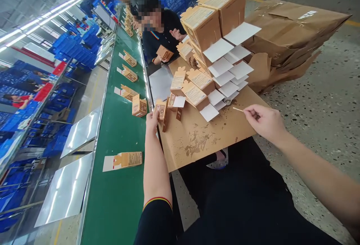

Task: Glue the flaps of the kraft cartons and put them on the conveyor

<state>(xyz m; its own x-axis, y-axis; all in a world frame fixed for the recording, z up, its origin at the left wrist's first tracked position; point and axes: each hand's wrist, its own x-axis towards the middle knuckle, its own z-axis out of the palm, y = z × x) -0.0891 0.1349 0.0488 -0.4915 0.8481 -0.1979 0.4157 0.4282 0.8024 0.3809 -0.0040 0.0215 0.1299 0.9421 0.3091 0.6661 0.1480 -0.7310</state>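
Carton, just one, sits in the closed grip of the left hand at the left edge of the table. One thin stick is pinched by the right hand, near the table's near right corner. Five other cartons rest on the nearer stretch of the green belt along the left edge; those farther off are too small to count.

A stack with white flaps rises beyond the left hand, two cartons on top, the rest overlapping too much to count. It blocks sight of part of the far edge, where one co-worker holds one carton. One brown paper bundle lies off the right edge.
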